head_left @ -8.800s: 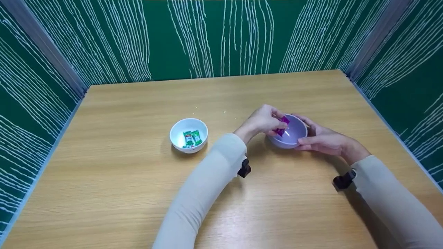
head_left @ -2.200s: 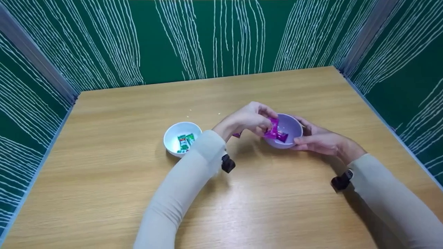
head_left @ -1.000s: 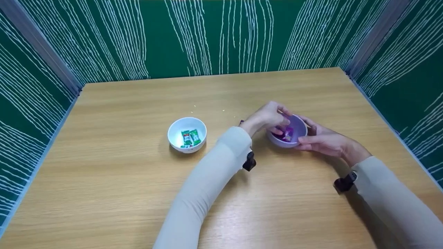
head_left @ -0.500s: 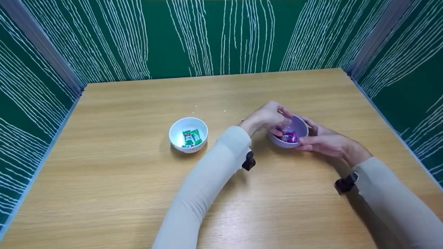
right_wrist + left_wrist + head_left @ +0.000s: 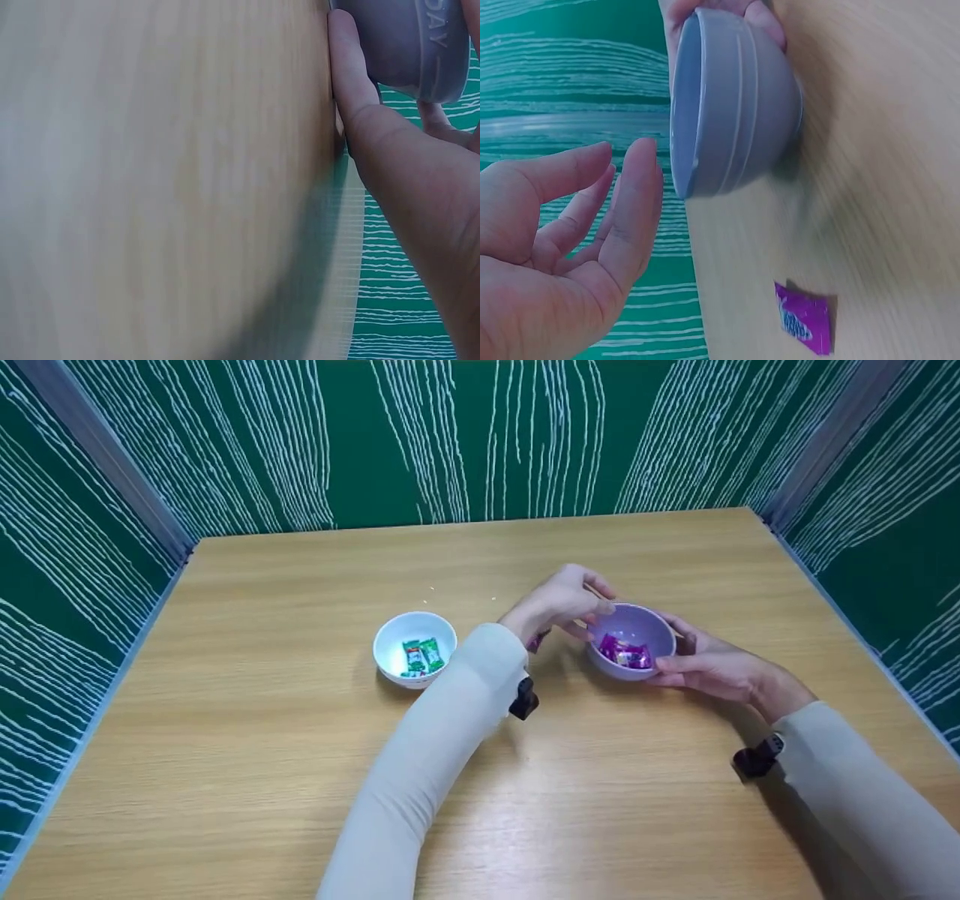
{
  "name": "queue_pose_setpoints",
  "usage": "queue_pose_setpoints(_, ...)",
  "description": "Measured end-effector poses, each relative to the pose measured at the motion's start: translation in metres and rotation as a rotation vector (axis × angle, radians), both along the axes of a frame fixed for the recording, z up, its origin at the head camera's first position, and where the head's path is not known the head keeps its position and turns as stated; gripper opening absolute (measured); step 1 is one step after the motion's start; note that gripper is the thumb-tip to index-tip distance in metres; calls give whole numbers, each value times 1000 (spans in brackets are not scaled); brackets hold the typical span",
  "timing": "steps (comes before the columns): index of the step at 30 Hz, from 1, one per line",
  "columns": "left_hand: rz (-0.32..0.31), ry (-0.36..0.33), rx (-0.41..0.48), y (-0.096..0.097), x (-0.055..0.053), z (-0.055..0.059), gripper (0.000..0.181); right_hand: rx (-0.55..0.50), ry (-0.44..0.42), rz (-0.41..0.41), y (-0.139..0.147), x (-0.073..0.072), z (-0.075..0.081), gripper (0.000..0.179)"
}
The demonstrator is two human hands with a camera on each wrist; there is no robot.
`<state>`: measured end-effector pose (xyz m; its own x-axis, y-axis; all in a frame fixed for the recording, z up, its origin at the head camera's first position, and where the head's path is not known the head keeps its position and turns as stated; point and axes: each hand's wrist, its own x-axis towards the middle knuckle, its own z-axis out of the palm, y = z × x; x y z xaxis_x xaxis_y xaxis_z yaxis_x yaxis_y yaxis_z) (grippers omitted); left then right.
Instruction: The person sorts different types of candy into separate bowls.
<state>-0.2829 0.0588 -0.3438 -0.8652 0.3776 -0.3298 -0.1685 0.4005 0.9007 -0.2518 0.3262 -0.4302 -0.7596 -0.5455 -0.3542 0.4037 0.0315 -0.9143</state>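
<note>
A purple bowl [image 5: 637, 622] stands on the table, with shiny purple candies [image 5: 626, 652] lying at its bottom. My right hand [image 5: 709, 664] grips this bowl from the right, thumb at the near side; the right wrist view shows a finger under its wall. Just left of the rim hovers my left hand [image 5: 566, 600], its fingers loosely bent and holding nothing, as the left wrist view [image 5: 577, 240] confirms. Another purple candy [image 5: 806, 319] lies on the table below that hand; in the head view the left wrist hides most of it.
To the left, a white bowl [image 5: 390, 645] holds several green-wrapped candies [image 5: 422, 656]. A few tiny pale crumbs [image 5: 425, 601] dot the wooden table [image 5: 247, 720] behind it. Green walls with white streaks [image 5: 480, 442] close off the back and sides.
Purple candy that my left hand pinched over the purple bowl now lies inside. The left hand has let go and drawn back leftward past the rim. My right hand keeps its grip.
</note>
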Motion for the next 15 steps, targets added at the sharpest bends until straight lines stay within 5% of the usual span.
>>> queue_pose_setpoints(15,126,-67,66,-41,-14,-20,14,-7,35,0,1,0,-1,82)
